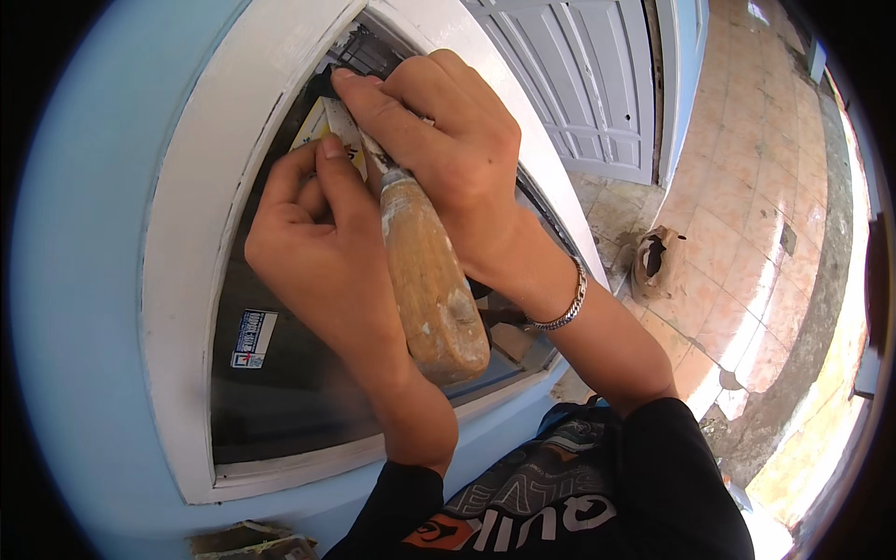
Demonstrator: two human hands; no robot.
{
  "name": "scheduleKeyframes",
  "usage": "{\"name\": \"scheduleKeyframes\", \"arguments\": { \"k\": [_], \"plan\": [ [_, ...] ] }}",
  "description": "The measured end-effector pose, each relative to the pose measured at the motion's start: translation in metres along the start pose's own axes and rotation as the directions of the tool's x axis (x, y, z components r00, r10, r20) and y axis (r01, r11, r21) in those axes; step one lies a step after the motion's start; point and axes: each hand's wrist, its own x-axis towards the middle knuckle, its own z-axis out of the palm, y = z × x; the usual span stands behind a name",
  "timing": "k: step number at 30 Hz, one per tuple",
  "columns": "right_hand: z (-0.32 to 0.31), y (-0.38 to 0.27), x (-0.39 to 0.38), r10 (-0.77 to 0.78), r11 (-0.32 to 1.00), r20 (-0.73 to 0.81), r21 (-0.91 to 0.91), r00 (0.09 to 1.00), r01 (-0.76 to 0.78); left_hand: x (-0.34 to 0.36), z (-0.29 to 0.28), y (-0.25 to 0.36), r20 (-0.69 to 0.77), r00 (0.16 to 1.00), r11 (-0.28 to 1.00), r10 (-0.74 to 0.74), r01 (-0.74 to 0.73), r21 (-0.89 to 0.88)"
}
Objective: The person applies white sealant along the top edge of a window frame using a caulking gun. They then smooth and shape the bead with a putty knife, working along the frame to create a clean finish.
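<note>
At 12 o'clock over the window, right hand (457,131): closed round the neck and blade of a wooden-handled scraper (420,271), thumb side toward the glass.
Scraper: blade toward 11 o'clock, worn handle jutting to 5 o'clock, between the wrists.
Left hand (317,224): at 8 o'clock from the right, thumb and finger drawn together, seemingly pinching the label; the exact contact is partly hidden.
Yellow-and-white label (313,121): at 12 o'clock from the left hand, against the dark pane (289,411), beside the blade.
Blade craft: a low, nearly flat angle and short, light strokes should spare the glass; steady tension from the pinch would probably limit tearing. The left fingertips are best kept off the blade's path.
Second sticker (254,339): blue and white, at 7 o'clock from the left hand.
White frame (177,327): borders the pane.
Grey door (569,75): at 2 o'clock.
</note>
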Motion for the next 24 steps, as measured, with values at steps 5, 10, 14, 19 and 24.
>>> {"name": "scheduleKeyframes", "arguments": {
  "k": [5, 10, 14, 19, 24],
  "plan": [
    [0.000, -0.002, -0.001, 0.046, 0.998, 0.012, -0.045, 0.999, -0.045, -0.001, -0.002, -0.002, 0.002, 0.999, 0.996, 0.052, -0.052, 0.066],
    [0.000, 0.001, 0.002, 0.094, 0.994, -0.019, -0.048, 0.995, -0.095, 0.004, -0.009, -0.004, 0.080, 0.993, 0.980, 0.087, -0.100, 0.171],
    [0.002, 0.001, 0.004, 0.029, 0.998, -0.027, -0.053, 0.999, -0.030, 0.005, -0.011, -0.004, 0.082, 0.995, 0.987, 0.056, -0.068, 0.147],
    [0.005, -0.001, 0.004, -0.008, 0.998, -0.019, -0.056, 1.000, 0.007, 0.005, -0.008, 0.001, 0.059, 0.996, 0.980, 0.070, -0.079, 0.180],
    [0.003, -0.009, 0.003, 0.070, 0.995, -0.045, -0.065, 0.997, -0.073, 0.000, -0.013, 0.005, 0.079, 0.997, 0.989, 0.025, -0.037, 0.143]
  ]
}}
